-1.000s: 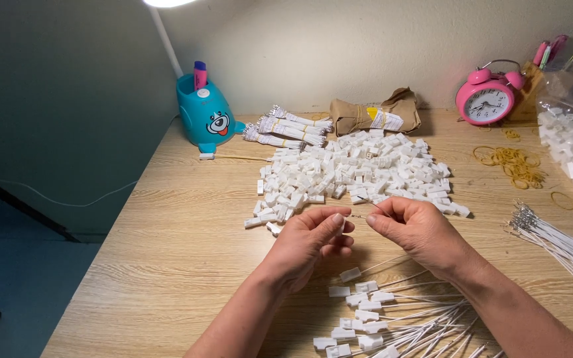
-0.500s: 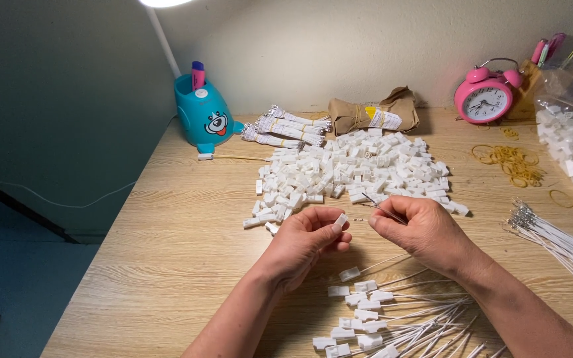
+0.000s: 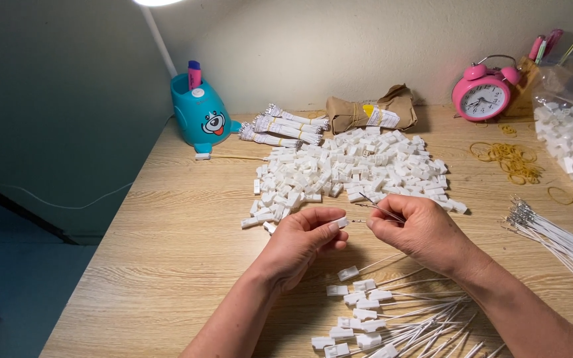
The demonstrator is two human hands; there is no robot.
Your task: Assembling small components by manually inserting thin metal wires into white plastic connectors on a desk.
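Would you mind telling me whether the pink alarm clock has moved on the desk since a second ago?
No. The pink alarm clock stands where it was, at the back of the desk beside the rubber bands.

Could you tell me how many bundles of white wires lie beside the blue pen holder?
3 bundles, stacked beside the blue pen holder, behind the connector pile.

left hand: bare, no ring, no glove, short trimmed nails | right hand: bare, no ring, no glove | wrists: no watch or band was worn | forearms: uncovered to the frame edge, no sleeve was in view
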